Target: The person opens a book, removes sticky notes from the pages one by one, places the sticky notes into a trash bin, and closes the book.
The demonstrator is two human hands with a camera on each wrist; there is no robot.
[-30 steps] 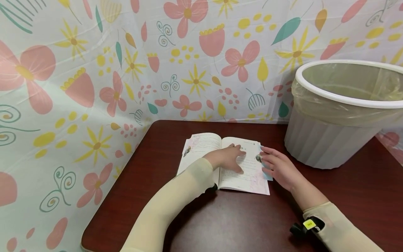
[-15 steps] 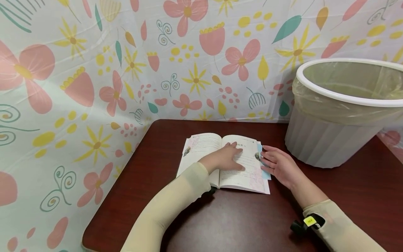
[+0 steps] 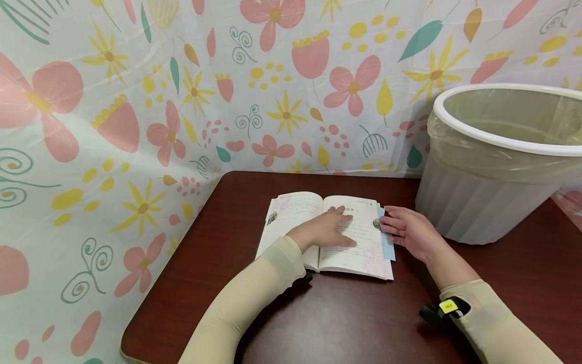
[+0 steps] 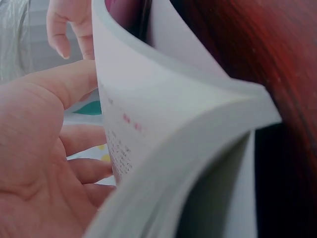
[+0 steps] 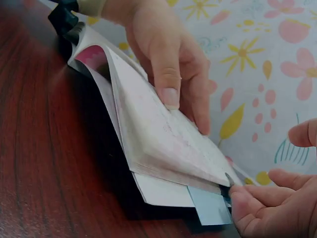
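An open book (image 3: 291, 222) with printed text and pink patterned corners lies on the dark red-brown table. Spread across its right-hand page is my left hand (image 3: 325, 230), its fingers fairly straight and touching the paper. Beyond the right page edge, a light blue slip (image 3: 388, 242) sticks out from the book. My right hand (image 3: 416, 232) is at that edge, fingers extended toward the page and slip. In the right wrist view, its fingertips (image 5: 242, 198) meet the book's edge beside the blue slip (image 5: 210, 206). The left wrist view shows the book's thick, curved pages (image 4: 148, 99) from the side.
A grey ribbed bin (image 3: 473, 202) with a white rim and clear liner stands on the table (image 3: 354, 318) at the back right. Behind and to the left hangs a floral-patterned curtain (image 3: 182, 126). Each wrist carries a small black camera mount (image 3: 432, 313).
My left hand has slid slightly down and stays on the right page, uncovering a heading near the top. My right hand has drawn slightly up and right, and more of the blue slip shows.
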